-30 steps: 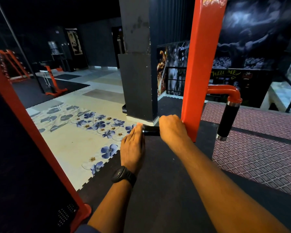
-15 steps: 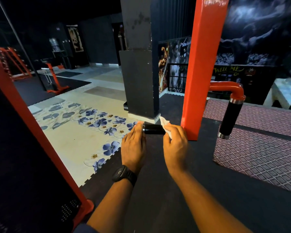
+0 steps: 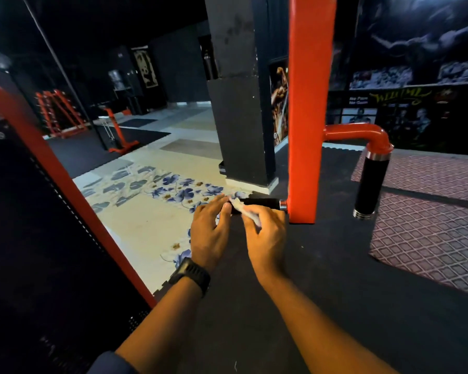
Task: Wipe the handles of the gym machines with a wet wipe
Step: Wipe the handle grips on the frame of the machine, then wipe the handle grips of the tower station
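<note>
Evidently the work is partway through on one grip; the horizontal handle (image 3: 262,203), a short black bar jutting leftward from the foot of the red post (image 3: 305,103), has the wet wipe (image 3: 245,210) lying against its free left end. The right hand (image 3: 268,233) pinches that wipe between thumb and fingers on the near side of the bar; the white sheet is crumpled and partly hidden under the fingers. The left hand (image 3: 210,230) has its fingers straight and close together, tips touching the bar's end beside the wipe, and it holds nothing; a dark watch (image 3: 191,275) sits on that wrist.

The stretch of bar between the wipe and the metal collar (image 3: 283,205) at the post lies bare; no sheen shows whether it is cleaned, so I cannot tell how much of this grip is done; with the wipe at the very tip, I judge this handle to be near the end of a pass.

Clearly more is left; the upright handle (image 3: 372,184), hanging from a bent red pipe (image 3: 362,132) to the right of the post, is well apart from both hands with nothing on it; the orange racks (image 3: 60,112) far off to the left are too dim to show any handles.
</note>
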A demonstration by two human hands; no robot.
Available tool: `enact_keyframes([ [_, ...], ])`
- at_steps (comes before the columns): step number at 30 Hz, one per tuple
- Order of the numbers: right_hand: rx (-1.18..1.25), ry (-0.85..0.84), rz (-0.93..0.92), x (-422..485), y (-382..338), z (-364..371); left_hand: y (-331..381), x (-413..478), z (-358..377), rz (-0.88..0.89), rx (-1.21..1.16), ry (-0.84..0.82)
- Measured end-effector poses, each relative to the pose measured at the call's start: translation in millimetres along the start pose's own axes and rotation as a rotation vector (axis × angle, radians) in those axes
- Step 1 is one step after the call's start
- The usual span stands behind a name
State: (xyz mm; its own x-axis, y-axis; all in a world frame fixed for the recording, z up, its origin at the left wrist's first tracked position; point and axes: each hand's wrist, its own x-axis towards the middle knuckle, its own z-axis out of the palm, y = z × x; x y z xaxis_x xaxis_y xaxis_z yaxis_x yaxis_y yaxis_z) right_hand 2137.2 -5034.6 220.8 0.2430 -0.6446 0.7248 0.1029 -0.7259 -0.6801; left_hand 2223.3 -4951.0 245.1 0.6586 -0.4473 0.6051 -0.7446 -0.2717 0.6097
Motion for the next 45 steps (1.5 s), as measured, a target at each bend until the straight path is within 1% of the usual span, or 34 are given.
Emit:
enact_keyframes([
  [3, 0.113, 0.039, 0.033, 6.7, 4.6, -24.3, 24.8, -11.4, 13.5, 0.090, 0.060, 0.059],
  [6, 0.220, 0.089, 0.117, 16.0, 10.6, -50.7, 58.2, -30.1, 29.0, 0.279, 0.107, 0.004],
  [7, 0.230, 0.078, 0.135, 16.9, 12.7, -59.9, 70.1, -35.4, 35.2, 0.296, 0.058, -0.041],
  [9, 0.244, 0.048, 0.153, 20.0, 17.4, -83.4, 95.3, -41.2, 48.5, 0.236, -0.107, -0.096],
  [13, 0.224, 0.064, 0.187, 33.6, 29.4, -140.6, 136.5, -47.7, 82.7, 0.190, -0.291, -0.090],
  [19, 0.218, 0.190, 0.240, 66.4, 59.2, -224.7, 215.3, -47.5, 150.2, 0.217, -0.395, -0.213],
  [22, 0.263, 0.251, 0.268, 82.4, 72.0, -273.2, 256.7, -42.6, 188.3, 0.216, -0.502, -0.313],
  [24, 0.227, 0.306, 0.275, 92.1, 80.6, -308.7, 287.0, -40.2, 215.4, 0.173, -0.658, -0.431],
  [25, 0.201, 0.346, 0.281, 98.1, 85.9, -331.2, 306.6, -40.8, 232.4, 0.164, -0.735, -0.518],
  [30, 0.244, 0.508, 0.499, 110.0, 93.9, -437.0, 397.4, -67.1, 293.7, 0.173, -0.962, -0.813],
  [32, 0.216, 0.548, 0.539, 106.2, 90.5, -476.8, 427.6, -84.0, 309.2, 0.181, -1.032, -0.909],
  [33, 0.161, 0.602, 0.523, 99.7, 84.3, -506.1, 451.4, -99.1, 317.8, 0.204, -1.080, -0.987],
  [34, 0.131, 0.627, 0.514, 95.4, 80.6, -522.0, 463.6, -107.6, 323.2, 0.218, -1.111, -1.025],
  [37, 0.032, 0.793, 0.455, 72.0, 56.5, -572.1, 507.8, -145.4, 333.9, 0.248, -1.186, -1.145],
  [38, -0.014, 0.863, 0.430, 59.7, 46.6, -590.9, 525.7, -162.8, 333.9, 0.253, -1.222, -1.198],
  [40, -0.121, 0.948, 0.407, 37.2, 30.0, -621.0, 554.9, -193.6, 333.6, 0.292, -1.269, -1.287],
  [42, -0.221, 1.019, 0.383, 16.9, 15.0, -648.6, 582.7, -222.6, 328.6, 0.344, -1.312, -1.340],
  [45, -0.400, 1.144, 0.299, -10.6, -11.4, -695.1, 631.3, -272.8, 324.0, 0.421, -1.396, -1.464],
])
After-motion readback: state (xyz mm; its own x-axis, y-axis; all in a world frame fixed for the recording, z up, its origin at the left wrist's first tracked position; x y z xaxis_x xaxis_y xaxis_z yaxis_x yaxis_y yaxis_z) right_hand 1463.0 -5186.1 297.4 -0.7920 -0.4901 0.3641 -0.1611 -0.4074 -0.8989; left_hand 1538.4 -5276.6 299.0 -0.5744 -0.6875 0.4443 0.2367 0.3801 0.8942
